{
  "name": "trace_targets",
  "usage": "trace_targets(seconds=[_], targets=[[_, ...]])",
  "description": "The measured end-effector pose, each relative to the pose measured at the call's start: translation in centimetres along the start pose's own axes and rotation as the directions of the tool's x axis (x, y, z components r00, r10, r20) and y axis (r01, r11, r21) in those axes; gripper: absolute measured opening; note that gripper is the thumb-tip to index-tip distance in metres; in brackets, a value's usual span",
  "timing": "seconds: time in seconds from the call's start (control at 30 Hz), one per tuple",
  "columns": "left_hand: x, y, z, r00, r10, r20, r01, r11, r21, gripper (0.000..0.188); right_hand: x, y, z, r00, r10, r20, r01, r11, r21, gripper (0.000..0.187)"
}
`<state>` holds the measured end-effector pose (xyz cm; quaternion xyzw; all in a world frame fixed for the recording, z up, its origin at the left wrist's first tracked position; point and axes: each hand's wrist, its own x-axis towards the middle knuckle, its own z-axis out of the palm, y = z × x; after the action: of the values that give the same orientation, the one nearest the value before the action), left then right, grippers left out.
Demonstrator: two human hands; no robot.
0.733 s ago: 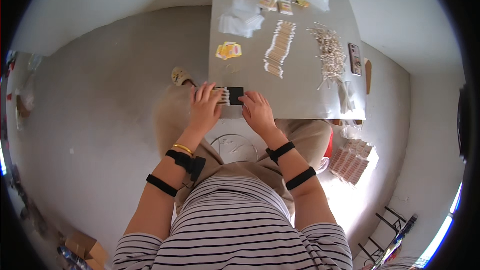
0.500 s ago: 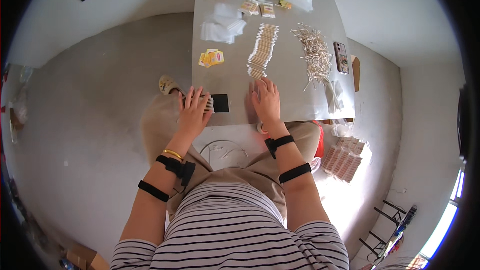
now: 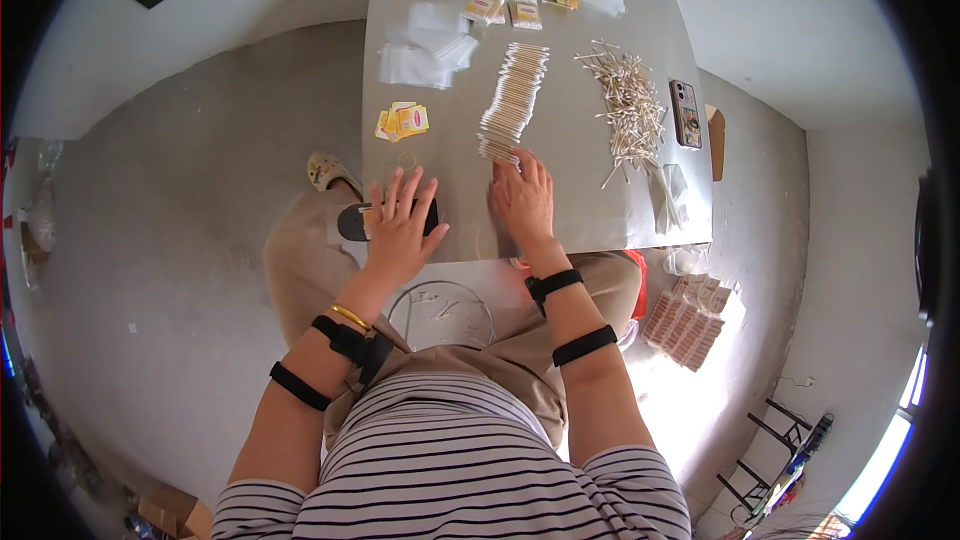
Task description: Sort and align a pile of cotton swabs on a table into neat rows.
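Note:
My left hand (image 3: 398, 230) lies palm down with its fingers spread over a flat black plate-like object (image 3: 352, 222) at the table's near left. Whatever sits under the palm is mostly hidden. A long slanting row of cotton swabs (image 3: 515, 95) runs down the middle of the table, lined up side by side. At its near end, my right hand (image 3: 524, 202) has bent fingers closed on the last swabs, its thumb partly hidden. A thin ring like a rubber band (image 3: 407, 159) lies just beyond my left fingertips.
Loose swabs (image 3: 630, 110) form a heap at the right, beside a phone (image 3: 685, 114) and clear bags (image 3: 670, 198). Yellow cards (image 3: 404, 121) and clear plastic bags (image 3: 428, 50) lie at the left. Filled swab packs (image 3: 485, 8) stand farther back.
My right hand has come to the near end of the swab row, its fingers drawing in. The swabs showing beside my left hand are now out of sight, and its fingers are spread wider.

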<state>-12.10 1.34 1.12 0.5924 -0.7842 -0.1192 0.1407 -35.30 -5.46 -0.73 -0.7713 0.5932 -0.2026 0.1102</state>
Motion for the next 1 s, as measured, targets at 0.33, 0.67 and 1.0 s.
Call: trace_targets(seconds=[0.33, 0.67, 1.0], targets=[[1.4, -6.6, -0.2, 0.889, -0.28, -0.361, 0.203, 0.95, -0.238, 0.053, -0.8, -2.4, 0.3, 0.997, -0.059, 0.055, 0.045, 0.972, 0.232, 0.04], [-4.8, -10.1, 2.6, 0.663, -0.745, 0.077, 0.462, 0.327, -0.824, 0.053, -4.5, -10.4, 5.6, 0.923, -0.166, 0.348, 0.196, 0.979, -0.052, 0.099], [-4.7, -10.0, 4.3, 0.664, -0.735, 0.136, 0.503, 0.304, -0.809, 0.048, -5.0, -14.2, 7.9, 0.954, -0.077, 0.291, 0.124, 0.982, -0.145, 0.102]])
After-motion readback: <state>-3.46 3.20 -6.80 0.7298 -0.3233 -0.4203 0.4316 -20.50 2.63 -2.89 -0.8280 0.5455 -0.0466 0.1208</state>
